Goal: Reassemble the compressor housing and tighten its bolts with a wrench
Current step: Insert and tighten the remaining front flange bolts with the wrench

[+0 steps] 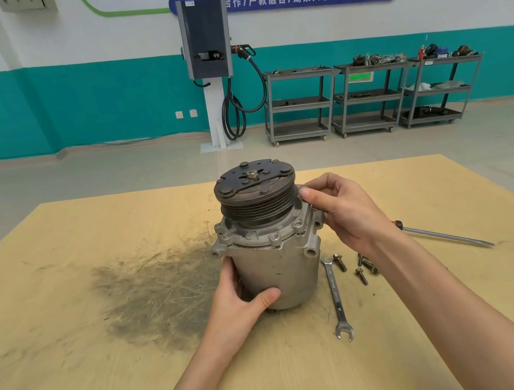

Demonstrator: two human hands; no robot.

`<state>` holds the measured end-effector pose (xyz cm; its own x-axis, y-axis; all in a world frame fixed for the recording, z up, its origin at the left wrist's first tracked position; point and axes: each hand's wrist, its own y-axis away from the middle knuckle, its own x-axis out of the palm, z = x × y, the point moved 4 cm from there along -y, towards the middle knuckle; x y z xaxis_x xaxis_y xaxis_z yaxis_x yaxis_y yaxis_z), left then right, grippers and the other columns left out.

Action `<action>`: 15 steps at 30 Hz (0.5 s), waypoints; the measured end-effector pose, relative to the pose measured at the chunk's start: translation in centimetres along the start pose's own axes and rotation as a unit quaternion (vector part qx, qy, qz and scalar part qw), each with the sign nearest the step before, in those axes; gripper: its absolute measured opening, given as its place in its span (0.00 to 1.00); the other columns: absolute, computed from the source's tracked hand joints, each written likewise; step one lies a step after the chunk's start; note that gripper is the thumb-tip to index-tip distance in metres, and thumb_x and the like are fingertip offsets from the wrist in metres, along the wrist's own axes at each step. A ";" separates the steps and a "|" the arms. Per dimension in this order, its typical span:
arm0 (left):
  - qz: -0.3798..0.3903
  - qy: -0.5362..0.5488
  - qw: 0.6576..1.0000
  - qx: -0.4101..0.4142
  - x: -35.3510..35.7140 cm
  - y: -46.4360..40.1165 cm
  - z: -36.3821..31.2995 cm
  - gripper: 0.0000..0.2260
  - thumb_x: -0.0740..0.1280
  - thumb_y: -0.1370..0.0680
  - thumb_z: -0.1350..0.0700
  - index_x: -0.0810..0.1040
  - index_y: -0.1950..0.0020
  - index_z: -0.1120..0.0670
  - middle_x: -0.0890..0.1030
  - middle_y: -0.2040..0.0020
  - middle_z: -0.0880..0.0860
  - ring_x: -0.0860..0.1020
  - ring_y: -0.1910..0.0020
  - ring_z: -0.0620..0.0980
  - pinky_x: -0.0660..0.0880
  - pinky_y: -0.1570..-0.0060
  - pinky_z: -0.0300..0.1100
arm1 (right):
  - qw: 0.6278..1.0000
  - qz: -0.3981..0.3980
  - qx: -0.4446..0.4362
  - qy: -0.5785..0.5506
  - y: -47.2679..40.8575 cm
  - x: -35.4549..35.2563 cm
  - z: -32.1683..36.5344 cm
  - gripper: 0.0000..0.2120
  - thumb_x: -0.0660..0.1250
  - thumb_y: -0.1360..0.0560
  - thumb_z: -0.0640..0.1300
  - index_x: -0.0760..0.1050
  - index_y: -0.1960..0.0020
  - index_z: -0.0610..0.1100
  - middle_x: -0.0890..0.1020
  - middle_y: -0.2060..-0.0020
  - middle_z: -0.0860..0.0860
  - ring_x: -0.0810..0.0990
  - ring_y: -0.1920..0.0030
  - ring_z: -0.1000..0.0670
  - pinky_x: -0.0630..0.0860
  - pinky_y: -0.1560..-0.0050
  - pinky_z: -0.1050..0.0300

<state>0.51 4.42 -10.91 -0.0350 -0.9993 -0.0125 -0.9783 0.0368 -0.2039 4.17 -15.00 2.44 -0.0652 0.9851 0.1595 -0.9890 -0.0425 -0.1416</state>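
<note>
The grey compressor housing stands upright on the wooden table, its dark pulley and clutch plate on top. My left hand grips the lower body from the left, thumb across the front. My right hand is at the upper right flange, thumb and fingers pinching a bolt beside the pulley. A flat open-ended wrench lies on the table just right of the housing. Three loose bolts lie between the wrench and my right forearm.
A screwdriver with a red-and-black handle lies on the table to the right. A dark greasy stain covers the table left of the housing. Beyond the table are grey shelf carts and a wall charger.
</note>
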 end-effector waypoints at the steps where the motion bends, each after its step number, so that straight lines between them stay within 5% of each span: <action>1: 0.000 0.001 1.000 -0.001 0.0 0.0 -0.1 0.44 0.82 0.42 0.37 0.66 0.30 0.40 0.76 0.33 0.32 0.71 0.30 0.35 0.69 0.35 0.31 | 1.000 0.012 0.000 -0.002 0.1 0.0 0.0 0.02 0.66 0.23 0.34 0.75 0.52 0.38 0.82 0.58 0.41 0.79 0.62 0.47 0.75 0.67 0.61; 4: 0.000 0.001 1.000 0.000 0.0 0.1 -0.3 0.48 0.82 0.43 0.35 0.65 0.28 0.43 0.73 0.30 0.38 0.71 0.29 0.37 0.68 0.31 0.37 | 1.000 0.030 0.005 0.001 0.3 -0.1 -0.1 0.08 0.62 0.20 0.36 0.78 0.47 0.37 0.82 0.54 0.40 0.79 0.57 0.47 0.73 0.61 0.57; 8: 0.000 -0.008 1.000 -0.002 0.0 0.1 -0.2 0.42 0.81 0.40 0.41 0.66 0.30 0.42 0.74 0.31 0.36 0.71 0.30 0.36 0.69 0.32 0.35 | 1.000 0.006 0.004 0.003 0.2 0.2 0.0 0.01 0.65 0.23 0.34 0.75 0.53 0.38 0.82 0.58 0.42 0.79 0.62 0.49 0.73 0.67 0.60; 12: 0.003 -0.008 1.000 -0.006 0.0 0.3 -0.4 0.41 0.80 0.39 0.44 0.67 0.30 0.43 0.75 0.32 0.35 0.72 0.31 0.35 0.70 0.35 0.30 | 1.000 0.011 0.006 -0.005 0.1 0.1 0.0 0.02 0.66 0.23 0.35 0.75 0.51 0.38 0.81 0.57 0.40 0.79 0.61 0.47 0.73 0.67 0.59; 15: 0.005 -0.005 1.000 -0.005 0.0 0.4 -0.7 0.45 0.80 0.39 0.45 0.64 0.25 0.48 0.73 0.29 0.41 0.72 0.30 0.37 0.69 0.31 0.36 | 0.999 0.045 0.010 -0.006 0.2 0.1 -0.1 0.08 0.61 0.20 0.36 0.79 0.48 0.39 0.83 0.55 0.43 0.80 0.59 0.50 0.73 0.64 0.59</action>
<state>0.01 4.40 -10.35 -0.0429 -0.9988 -0.0246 -0.9800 0.0469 -0.1934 3.93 -14.88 2.28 -0.1558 0.9750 0.1585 -0.9814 -0.1346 -0.1368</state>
